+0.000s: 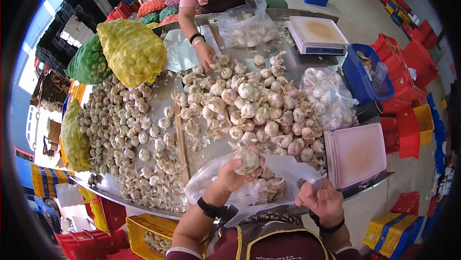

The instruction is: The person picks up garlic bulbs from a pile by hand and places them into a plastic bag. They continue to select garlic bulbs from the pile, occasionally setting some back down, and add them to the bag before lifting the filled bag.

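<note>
My left hand point(237, 170) is wrapped round a large garlic bulb point(247, 161), held above a clear plastic bag point(201, 183). Inside the bag's mouth lie several garlic bulbs point(269, 188). My right hand point(321, 200) is closed at the bag's right edge, gripping the plastic. A small dark item shows at its fingertips, too small to name. Just beyond my hands rises a big heap of garlic point(259, 101) on the metal table point(199, 157). A wooden strip point(179, 135) separates it from smaller bulbs point(122, 135) on the left.
Across the table, a person's hand point(206, 54) reaches into the heap; their other hand holds a bag of garlic point(247, 27). Two scales point(355, 154) stand on the right, beside a filled bag point(326, 97) and a blue basket point(360, 75). Full mesh sacks point(132, 51) stand at left.
</note>
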{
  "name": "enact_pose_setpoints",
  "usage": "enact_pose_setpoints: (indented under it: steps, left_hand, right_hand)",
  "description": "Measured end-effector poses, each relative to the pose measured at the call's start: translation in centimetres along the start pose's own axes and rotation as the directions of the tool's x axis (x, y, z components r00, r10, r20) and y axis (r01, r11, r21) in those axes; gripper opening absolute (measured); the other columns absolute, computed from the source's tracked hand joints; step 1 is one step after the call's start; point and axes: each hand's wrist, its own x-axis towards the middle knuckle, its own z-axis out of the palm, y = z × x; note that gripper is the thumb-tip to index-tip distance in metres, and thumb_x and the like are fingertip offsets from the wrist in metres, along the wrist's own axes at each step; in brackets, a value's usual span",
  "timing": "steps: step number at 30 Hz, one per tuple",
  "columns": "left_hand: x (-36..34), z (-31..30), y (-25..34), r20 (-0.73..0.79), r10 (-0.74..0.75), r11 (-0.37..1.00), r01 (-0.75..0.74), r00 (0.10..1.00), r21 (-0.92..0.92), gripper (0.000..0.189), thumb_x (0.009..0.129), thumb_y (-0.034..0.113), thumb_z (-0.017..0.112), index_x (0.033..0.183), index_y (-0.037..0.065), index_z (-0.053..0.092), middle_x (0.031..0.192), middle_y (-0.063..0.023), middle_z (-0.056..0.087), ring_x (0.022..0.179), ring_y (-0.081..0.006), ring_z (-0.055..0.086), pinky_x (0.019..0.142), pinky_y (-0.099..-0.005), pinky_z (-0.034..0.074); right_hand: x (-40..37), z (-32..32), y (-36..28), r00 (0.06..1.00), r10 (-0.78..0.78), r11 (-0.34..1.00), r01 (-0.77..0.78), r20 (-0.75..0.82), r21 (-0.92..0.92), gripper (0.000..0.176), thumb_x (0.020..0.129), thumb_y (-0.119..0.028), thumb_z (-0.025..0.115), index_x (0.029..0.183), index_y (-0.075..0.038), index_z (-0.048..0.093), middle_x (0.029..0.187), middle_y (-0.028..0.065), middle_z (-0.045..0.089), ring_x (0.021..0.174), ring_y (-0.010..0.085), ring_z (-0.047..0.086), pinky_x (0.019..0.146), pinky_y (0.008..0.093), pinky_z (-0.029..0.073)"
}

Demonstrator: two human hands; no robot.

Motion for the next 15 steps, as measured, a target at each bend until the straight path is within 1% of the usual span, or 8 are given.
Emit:
enact_pose_setpoints:
  steps: [3, 5, 9, 10, 11, 12, 13, 15]
  left_hand:
    - [-1.0, 0.9, -1.7, 0.029, 0.102, 0.995, -0.103, 0.994, 0.011, 0.053, 0.073, 0.041, 0.065, 0.112, 0.008, 0.052, 0.097, -0.0161, 0.053, 0.067, -0.0172, 0.049, 0.049, -0.0217, 0.038]
    - [-1.8, 1.5, -2.1, 0.058, 0.054, 0.998, -0.056, 0.997, 0.035, 0.054, 0.071, 0.042, 0.065, 0.111, 0.008, 0.053, 0.095, -0.0162, 0.053, 0.065, -0.0165, 0.048, 0.049, -0.0223, 0.036]
    - [-2.2, 1.5, -3.3, 0.101, -0.135, 0.96, 0.105, 0.986, 0.258, 0.052, 0.073, 0.036, 0.069, 0.112, 0.006, 0.052, 0.1, -0.0144, 0.056, 0.078, -0.0181, 0.056, 0.065, -0.0292, 0.046]
    - [-1.9, 1.8, -4.0, 0.061, -0.08, 0.706, 0.014, 0.995, 0.708, 0.048, 0.076, 0.035, 0.068, 0.111, 0.006, 0.053, 0.099, -0.0141, 0.058, 0.081, -0.021, 0.058, 0.068, -0.0319, 0.048]
    - [-1.7, 2.1, -4.7, 0.06, -0.009, 0.253, -0.056, 0.998, 0.966, 0.045, 0.078, 0.034, 0.067, 0.111, 0.005, 0.054, 0.098, -0.0138, 0.059, 0.084, -0.0239, 0.06, 0.071, -0.0347, 0.049]
    - [-1.8, 1.1, -5.6, 0.074, 0.078, -0.064, -0.069, 0.994, 0.996, 0.038, 0.082, 0.031, 0.065, 0.11, 0.007, 0.057, 0.097, -0.0155, 0.062, 0.09, -0.031, 0.06, 0.078, -0.0405, 0.048]
    - [-2.2, -0.3, -5.9, 0.078, 0.075, -0.067, -0.073, 0.994, 0.995, 0.038, 0.082, 0.031, 0.065, 0.11, 0.007, 0.057, 0.097, -0.0155, 0.062, 0.09, -0.031, 0.06, 0.078, -0.0405, 0.048]
    - [-3.3, -2.4, -5.3, 0.083, 0.214, -0.426, 0.016, 0.973, 0.905, 0.035, 0.08, 0.026, 0.069, 0.108, 0.007, 0.06, 0.09, -0.0151, 0.064, 0.084, -0.0362, 0.061, 0.075, -0.0431, 0.048]
  right_hand:
    - [-0.6, -0.2, 0.4, 0.999, -0.023, 0.997, 0.026, -0.039, 0.069, 0.035, 0.08, -0.031, 0.064, 0.088, 0.004, 0.062, 0.06, 0.0047, 0.051, 0.056, 0.0137, 0.049, 0.078, 0.0356, 0.047]
    - [-1.0, -0.5, 0.7, 0.998, -0.044, 0.987, 0.049, -0.037, 0.155, 0.032, 0.081, -0.027, 0.062, 0.091, 0.004, 0.061, 0.06, 0.0031, 0.049, 0.056, 0.0132, 0.048, 0.078, 0.0349, 0.047]
    - [-2.0, -0.4, 1.3, 0.994, -0.084, 0.972, 0.097, -0.067, 0.214, 0.028, 0.082, -0.021, 0.059, 0.096, 0.004, 0.06, 0.061, 0.0016, 0.047, 0.058, 0.012, 0.048, 0.078, 0.0351, 0.048]
    - [-2.2, -0.5, 1.5, 0.994, -0.09, 0.972, 0.103, -0.069, 0.213, 0.029, 0.082, -0.02, 0.059, 0.098, 0.005, 0.059, 0.061, 0.0018, 0.048, 0.058, 0.0118, 0.048, 0.078, 0.035, 0.048]
    - [-2.5, -0.2, 1.5, 0.992, -0.097, 0.97, 0.112, -0.077, 0.216, 0.029, 0.082, -0.02, 0.059, 0.098, 0.005, 0.059, 0.061, 0.0018, 0.048, 0.058, 0.0118, 0.048, 0.078, 0.035, 0.048]
    - [-2.6, 0.1, 1.4, 0.991, -0.104, 0.983, 0.116, -0.089, 0.144, 0.028, 0.082, -0.024, 0.059, 0.094, 0.002, 0.058, 0.06, 0.0011, 0.046, 0.058, 0.0124, 0.047, 0.076, 0.0336, 0.047]
    - [-2.7, 0.4, 1.3, 0.989, -0.112, 0.99, 0.119, -0.096, 0.071, 0.028, 0.082, -0.028, 0.06, 0.089, -0.001, 0.057, 0.058, 0.0004, 0.045, 0.057, 0.013, 0.046, 0.074, 0.0323, 0.046]
    - [-3.0, 0.6, 1.2, 0.986, -0.127, 0.99, 0.133, -0.109, 0.043, 0.028, 0.084, -0.028, 0.058, 0.088, 0.0, 0.058, 0.058, 0.0007, 0.045, 0.056, 0.013, 0.046, 0.073, 0.0328, 0.046]
